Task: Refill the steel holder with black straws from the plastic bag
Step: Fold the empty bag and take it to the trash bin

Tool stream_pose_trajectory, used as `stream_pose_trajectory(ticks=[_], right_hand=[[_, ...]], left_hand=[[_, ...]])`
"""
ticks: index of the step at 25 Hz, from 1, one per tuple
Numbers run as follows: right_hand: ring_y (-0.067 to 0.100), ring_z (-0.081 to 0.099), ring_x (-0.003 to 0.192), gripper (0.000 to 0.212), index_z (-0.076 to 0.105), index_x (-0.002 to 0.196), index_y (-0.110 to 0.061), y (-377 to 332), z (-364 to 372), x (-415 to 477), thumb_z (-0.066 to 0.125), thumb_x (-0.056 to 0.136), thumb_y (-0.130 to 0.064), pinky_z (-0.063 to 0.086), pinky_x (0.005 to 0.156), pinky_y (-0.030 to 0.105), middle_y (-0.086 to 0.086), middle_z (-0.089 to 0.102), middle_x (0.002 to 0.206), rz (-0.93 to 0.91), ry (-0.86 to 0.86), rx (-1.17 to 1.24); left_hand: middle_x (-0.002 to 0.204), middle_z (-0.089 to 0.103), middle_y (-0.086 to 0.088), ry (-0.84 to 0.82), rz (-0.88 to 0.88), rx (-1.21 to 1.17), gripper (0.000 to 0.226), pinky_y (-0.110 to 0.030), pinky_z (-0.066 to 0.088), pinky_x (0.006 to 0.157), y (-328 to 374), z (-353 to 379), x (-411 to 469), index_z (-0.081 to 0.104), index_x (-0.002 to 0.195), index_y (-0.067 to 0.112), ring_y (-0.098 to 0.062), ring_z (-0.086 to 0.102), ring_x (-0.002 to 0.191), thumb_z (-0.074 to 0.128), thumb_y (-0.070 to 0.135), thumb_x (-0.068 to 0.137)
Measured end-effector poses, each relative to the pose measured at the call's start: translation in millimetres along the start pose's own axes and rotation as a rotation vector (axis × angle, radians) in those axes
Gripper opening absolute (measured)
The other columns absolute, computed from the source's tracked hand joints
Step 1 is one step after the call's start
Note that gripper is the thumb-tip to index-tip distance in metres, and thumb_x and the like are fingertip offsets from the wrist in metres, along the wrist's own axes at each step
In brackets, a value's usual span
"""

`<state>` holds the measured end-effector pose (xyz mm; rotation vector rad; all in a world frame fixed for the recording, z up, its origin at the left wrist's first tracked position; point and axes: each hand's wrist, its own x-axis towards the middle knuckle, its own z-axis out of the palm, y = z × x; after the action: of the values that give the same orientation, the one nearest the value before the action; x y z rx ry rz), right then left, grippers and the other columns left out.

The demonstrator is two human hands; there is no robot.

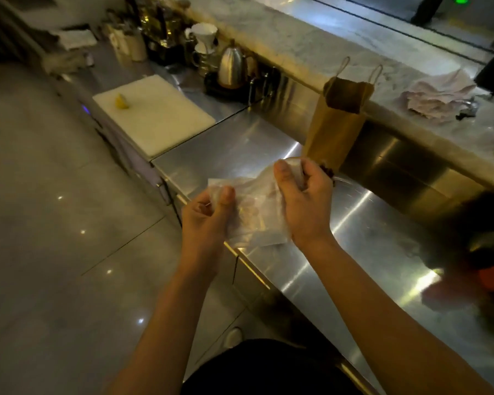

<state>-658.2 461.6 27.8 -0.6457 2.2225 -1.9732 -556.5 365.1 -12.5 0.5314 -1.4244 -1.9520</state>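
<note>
You hold the clear plastic bag [254,212] above the near edge of the steel counter [354,252]. Your left hand [206,218] pinches one end and your right hand [305,201] clenches the other, probably to stretch it open. A brown paper bag [334,129] stands just behind. I can't make out any straws, holder or readable print.

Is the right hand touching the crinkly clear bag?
Touching. The head view shows the right hand gripping the plastic bag with curled fingers; the left hand pinches its other end.
</note>
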Motion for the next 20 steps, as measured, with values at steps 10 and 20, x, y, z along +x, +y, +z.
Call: stream_pose_trajectory(ticks=[10, 20], right_hand=[[-0.004, 0.059, 0.067, 0.016, 0.059, 0.080, -0.027, 5.7, 65.4, -58.5, 0.060, 0.095, -0.024, 0.049, 0.063, 0.018, -0.020, 0.063, 0.070, -0.029, -0.628, 0.230], [0.014, 0.071, 0.088, 0.038, 0.056, 0.114, -0.014, 5.6, 56.5, -198.3, 0.058, 0.091, -0.044, 0.060, 0.070, 0.034, 0.005, 0.071, 0.102, 0.343, -1.508, 0.290]], left_hand=[[0.093, 0.075, -0.007, 0.555, -0.004, 0.193, 0.028, -0.032, 0.055, 0.061, 13.1, -58.8, -129.8, 0.065, 0.114, 0.007, -0.020, 0.070, 0.080, 0.062, 0.018, 0.088], [0.082, 0.074, -0.005, 1.245, 0.051, 0.260, 0.016, -0.037, 0.060, 0.067, 18.4, -37.9, -319.9, 0.066, 0.105, 0.006, -0.019, 0.070, 0.073, 0.060, 0.006, 0.090]])
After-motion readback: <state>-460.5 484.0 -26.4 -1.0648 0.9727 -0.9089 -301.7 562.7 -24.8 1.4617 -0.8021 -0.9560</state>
